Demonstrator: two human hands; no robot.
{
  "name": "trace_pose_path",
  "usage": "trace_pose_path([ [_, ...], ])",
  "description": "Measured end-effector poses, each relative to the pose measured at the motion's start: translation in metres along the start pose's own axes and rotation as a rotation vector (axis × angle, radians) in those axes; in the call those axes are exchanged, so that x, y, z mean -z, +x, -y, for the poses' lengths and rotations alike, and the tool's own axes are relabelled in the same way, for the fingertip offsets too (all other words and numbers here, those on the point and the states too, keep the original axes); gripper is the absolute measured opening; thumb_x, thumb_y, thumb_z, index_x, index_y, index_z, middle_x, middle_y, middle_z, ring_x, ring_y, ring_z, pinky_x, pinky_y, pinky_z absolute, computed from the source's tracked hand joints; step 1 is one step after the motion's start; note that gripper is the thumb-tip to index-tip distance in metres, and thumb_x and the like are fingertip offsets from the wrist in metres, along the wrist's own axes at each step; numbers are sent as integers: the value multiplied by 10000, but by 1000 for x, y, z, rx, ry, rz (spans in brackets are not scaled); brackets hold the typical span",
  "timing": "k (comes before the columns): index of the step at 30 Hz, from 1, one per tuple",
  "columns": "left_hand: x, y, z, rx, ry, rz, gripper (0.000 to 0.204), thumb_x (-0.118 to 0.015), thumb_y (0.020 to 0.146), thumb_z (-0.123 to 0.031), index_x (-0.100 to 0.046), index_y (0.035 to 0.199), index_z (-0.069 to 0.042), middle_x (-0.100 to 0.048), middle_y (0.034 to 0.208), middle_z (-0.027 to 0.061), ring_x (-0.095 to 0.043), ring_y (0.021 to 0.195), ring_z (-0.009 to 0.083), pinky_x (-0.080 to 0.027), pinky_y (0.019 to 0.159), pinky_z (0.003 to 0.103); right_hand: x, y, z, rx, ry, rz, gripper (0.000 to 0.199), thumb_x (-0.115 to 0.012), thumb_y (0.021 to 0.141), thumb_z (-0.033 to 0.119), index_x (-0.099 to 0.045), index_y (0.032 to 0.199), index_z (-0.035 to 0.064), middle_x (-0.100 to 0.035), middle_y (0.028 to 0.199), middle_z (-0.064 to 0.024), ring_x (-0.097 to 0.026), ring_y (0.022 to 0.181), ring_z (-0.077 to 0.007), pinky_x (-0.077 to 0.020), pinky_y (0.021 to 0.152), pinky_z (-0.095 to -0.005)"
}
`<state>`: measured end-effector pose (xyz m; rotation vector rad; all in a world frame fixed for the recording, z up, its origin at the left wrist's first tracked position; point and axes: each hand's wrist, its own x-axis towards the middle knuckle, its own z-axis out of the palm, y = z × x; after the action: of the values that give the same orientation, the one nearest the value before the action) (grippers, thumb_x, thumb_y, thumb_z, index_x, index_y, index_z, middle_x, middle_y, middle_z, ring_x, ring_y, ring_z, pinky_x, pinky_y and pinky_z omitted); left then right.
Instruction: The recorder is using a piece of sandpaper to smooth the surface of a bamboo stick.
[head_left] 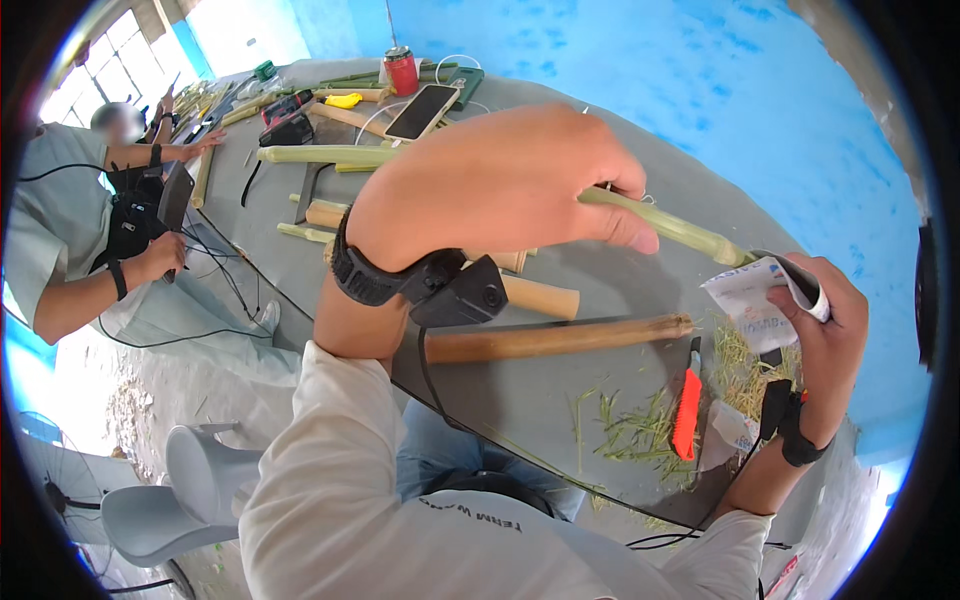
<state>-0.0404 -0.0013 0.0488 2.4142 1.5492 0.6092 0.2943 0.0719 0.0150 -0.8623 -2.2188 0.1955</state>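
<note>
My L hand [530, 180] grips the bamboo stick [690, 230], R hand [838, 310] pinches folded paper [752, 308] at its right end; prob. sanding. Next stroke needs L steady.

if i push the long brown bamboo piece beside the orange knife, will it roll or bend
The brown bamboo piece looks rounded, so a sideways push would probably roll it. Its straight, woody length suggests it is stiff. Lying lengthwise on the table, it seems unlikely to tip.

White short-sleeved fabric shirt [440, 560], dark lettering [497, 523], bottom centre. Blue trousers [438, 445]. 1 black wristband [363, 275], centre, angular black camera housing [478, 297]; 1 black strap [797, 440], lower right.
</note>
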Motion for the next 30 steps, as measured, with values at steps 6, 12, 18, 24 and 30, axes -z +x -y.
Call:
trace_pose_path([
  [6, -16, 7, 3, -85, -17, -19, 473, -715, 931, -489, -724, 985, -20, -626, 795, 198, -572, 711, 373, -440, 662, 443, -15, 2, 8, 23, -30, 89, 375, -773, 722, -45, -734, 1091, 12, -735, 959, -137, -704, 868, -271, -528, 800, -323],
  [12, -24, 2, 7, -142, 36, -146, 465, -727, 924, -484, -735, 987, -23, -631, 765, 198, -585, 711, 370, -446, 655, 443, -14, 1, 20, 25, -16, 66, 380, -778, 733, -47, -732, 1104, 17, -737, 973, -151, -698, 852, -265, -525, 786, -325],
  [18, 2, 0, 1, 44, -21, 17, 450, -740, 915, -478, -747, 971, -32, -644, 779, 198, -598, 706, 367, -460, 653, 437, 2, 2, -5, -27, -41, 176, 392, -802, 721, -30, -733, 1104, 16, -739, 963, -156, -693, 817, -238, -520, 763, -325],
  [24, -33, 3, 12, -185, 77, -201, 480, -742, 899, -516, -765, 997, -47, -666, 792, 188, -628, 705, 360, -485, 659, 399, -21, 0, 28, 96, -92, 213, 374, -767, 723, -52, -723, 1094, -29, -751, 944, -121, -703, 840, -187, -528, 766, -291],
  [30, 1, 7, 0, 6, 30, 64, 472, -744, 908, -488, -762, 995, -24, -678, 798, 191, -647, 739, 348, -496, 686, 408, 6, -3, -1, -155, 26, -2, 360, -729, 739, -67, -732, 1092, 3, -737, 936, -143, -695, 824, -267, -520, 772, -308],
])
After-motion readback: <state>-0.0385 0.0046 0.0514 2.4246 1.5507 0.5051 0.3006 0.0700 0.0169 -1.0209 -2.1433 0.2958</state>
